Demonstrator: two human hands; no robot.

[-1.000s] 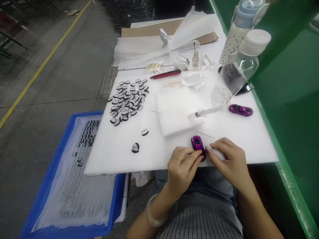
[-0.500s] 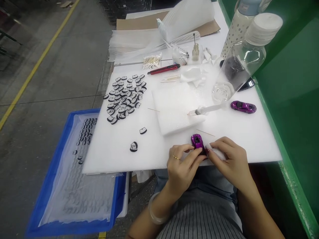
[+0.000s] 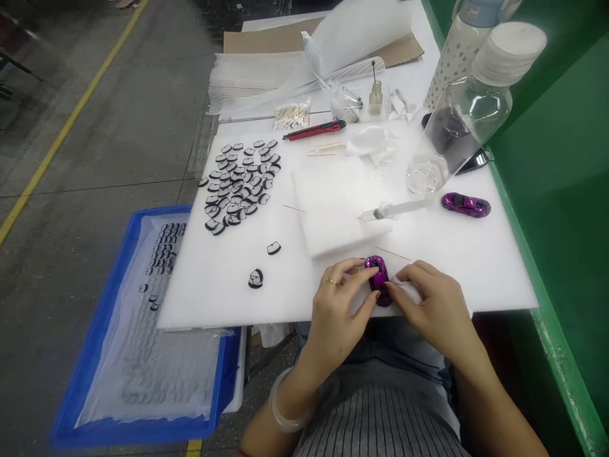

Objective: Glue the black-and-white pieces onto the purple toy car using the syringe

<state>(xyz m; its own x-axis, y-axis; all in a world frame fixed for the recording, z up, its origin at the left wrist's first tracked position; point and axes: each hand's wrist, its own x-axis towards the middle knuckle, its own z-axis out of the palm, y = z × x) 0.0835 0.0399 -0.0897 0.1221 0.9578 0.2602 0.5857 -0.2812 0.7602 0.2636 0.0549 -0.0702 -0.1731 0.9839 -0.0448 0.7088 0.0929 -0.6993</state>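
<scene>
left grip (image 3: 337, 311) pinches the car (image 3: 381, 280) between thumb and fingers; right grip (image 3: 434, 304) pinches the white wad (image 3: 408, 291) just beside it. best brace the car firmly and press the wad lightly.

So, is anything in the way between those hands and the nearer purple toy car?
Nothing visible. The left hand touches the purple toy car, and the right hand, holding a white wad, is right at its side. The syringe lies beyond the car, not between them.
</scene>
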